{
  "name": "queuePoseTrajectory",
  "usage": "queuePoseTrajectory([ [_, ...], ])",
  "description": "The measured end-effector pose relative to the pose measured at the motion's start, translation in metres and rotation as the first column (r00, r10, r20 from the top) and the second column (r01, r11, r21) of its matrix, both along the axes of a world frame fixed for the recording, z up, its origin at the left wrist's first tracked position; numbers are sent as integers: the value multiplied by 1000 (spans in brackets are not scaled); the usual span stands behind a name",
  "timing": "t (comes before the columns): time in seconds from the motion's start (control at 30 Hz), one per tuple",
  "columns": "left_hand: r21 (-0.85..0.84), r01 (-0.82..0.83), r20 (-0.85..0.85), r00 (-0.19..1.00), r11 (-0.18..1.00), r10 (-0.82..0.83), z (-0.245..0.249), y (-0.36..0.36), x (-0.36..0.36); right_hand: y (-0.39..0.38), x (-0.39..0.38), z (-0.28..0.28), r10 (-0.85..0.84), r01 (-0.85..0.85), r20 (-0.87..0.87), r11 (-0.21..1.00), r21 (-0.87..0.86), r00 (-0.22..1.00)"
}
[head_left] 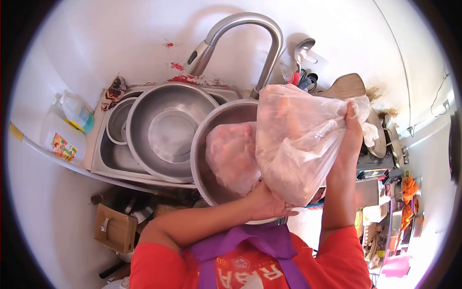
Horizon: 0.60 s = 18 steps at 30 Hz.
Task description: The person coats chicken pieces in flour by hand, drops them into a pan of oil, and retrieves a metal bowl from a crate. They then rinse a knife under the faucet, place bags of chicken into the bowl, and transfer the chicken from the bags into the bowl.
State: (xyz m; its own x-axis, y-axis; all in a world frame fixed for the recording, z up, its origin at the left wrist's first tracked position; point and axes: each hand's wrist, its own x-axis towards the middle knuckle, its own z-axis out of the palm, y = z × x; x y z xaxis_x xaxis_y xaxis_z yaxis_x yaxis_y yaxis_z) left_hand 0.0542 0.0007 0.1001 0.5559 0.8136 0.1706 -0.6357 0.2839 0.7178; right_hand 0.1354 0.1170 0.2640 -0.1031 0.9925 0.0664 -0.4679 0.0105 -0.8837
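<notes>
A cloudy plastic bag (298, 144) with pinkish contents hangs tilted over the right side of a metal bowl. My right hand (353, 123) is closed round the gathered neck of this bag. Under the bag's lower end is my left hand (272, 202), palm up with its fingers apart, partly hidden by the bag. Another bag of pinkish contents (233, 156) lies inside the metal bowl (199, 168), close to my left wrist.
A wide metal basin (173, 132) and a small bowl (115, 123) rest on the sink (110, 161). Behind them rises a faucet (245, 19). Bottles (77, 113) stand at left, utensils (303, 53) and a wooden paddle (349, 85) at back right, a cardboard box (115, 229) below.
</notes>
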Motion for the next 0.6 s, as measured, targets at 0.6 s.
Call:
queuePoseTrajectory([
  [0.6, -376, -63, 310, 932, 924, 190, 57, 32, -18, -40, 3, 34, -119, 117, 77, 992, 37, 990],
])
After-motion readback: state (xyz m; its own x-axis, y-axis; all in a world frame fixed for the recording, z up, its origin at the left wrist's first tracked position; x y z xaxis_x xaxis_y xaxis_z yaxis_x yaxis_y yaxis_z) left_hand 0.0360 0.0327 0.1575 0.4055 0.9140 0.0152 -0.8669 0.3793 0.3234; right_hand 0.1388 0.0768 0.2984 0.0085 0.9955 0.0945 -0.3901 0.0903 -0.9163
